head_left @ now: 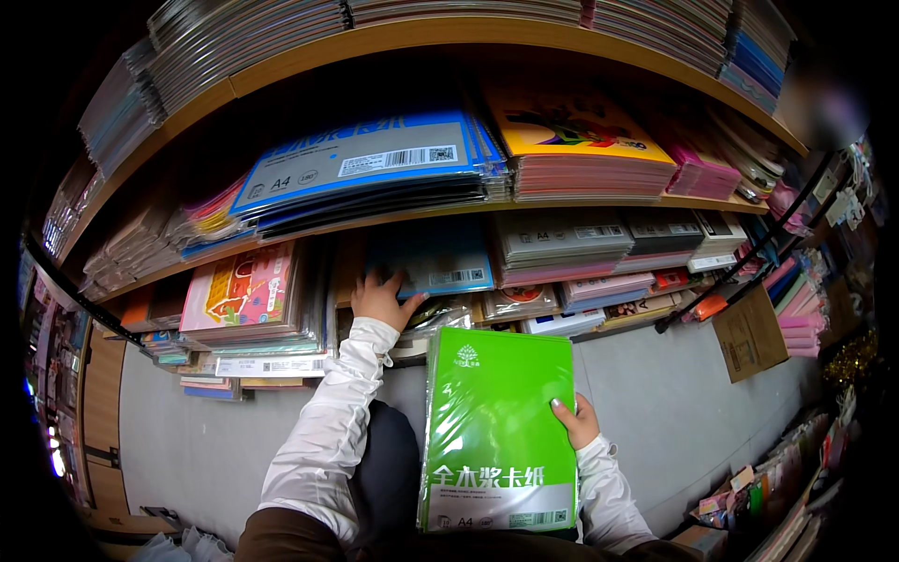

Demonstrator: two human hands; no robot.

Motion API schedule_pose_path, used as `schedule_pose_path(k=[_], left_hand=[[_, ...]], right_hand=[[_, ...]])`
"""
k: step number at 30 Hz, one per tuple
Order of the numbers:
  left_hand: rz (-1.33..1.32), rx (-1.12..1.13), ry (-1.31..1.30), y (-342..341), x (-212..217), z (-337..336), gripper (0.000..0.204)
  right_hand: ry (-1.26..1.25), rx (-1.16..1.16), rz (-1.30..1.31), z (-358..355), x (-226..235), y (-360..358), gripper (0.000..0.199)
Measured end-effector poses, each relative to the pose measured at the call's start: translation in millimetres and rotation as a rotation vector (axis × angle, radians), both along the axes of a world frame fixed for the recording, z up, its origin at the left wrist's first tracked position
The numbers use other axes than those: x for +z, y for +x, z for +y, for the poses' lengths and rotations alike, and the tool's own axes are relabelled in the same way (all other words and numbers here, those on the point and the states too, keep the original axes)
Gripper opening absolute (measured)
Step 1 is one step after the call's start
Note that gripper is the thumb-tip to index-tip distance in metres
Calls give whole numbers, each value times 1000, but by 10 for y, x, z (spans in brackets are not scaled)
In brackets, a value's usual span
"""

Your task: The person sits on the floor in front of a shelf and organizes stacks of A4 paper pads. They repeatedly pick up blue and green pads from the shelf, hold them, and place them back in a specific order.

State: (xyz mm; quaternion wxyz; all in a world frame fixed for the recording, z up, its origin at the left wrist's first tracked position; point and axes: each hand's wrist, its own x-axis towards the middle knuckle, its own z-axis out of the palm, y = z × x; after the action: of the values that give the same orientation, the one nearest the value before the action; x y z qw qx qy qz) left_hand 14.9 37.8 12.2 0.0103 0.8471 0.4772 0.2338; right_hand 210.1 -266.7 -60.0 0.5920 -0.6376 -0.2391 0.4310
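Right hand (579, 423) gripped the right edge of a green pack of card paper (496, 431), fingers curled round the edge, thumb side hidden behind; pack was held upright in front of the body, low centre of view, wrapped in shiny clear plastic. Left hand (382, 298) was reached forward into the lower shelf (618, 326), fingers spread fairly flat and pressed on the lower left corner of a blue pack (433, 255) standing there; nothing closed in that hand, only touching. Both arms wore white sleeves (323, 440). Just left of the blue pack stood a pink and yellow patterned pack (239, 288). On the shelf above lay a stack of blue-edged packs (365, 169), and to the right of it a stack with a yellow cover (571, 131). Grey floor (674, 403) showed under the shelves.
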Motion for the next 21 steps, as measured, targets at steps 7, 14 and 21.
schedule_pose_path(k=[7,14,21], left_hand=[[3,-16,1,15,30,37,52],[6,6,17,34,-17,12,53],[-48,78,12,-64,77,-162,66]], right_hand=[[2,8,6,11,41,-12,38],[19,-16,-7,20,81,-50,28],[12,-5,-2,-4,73,-23,34]])
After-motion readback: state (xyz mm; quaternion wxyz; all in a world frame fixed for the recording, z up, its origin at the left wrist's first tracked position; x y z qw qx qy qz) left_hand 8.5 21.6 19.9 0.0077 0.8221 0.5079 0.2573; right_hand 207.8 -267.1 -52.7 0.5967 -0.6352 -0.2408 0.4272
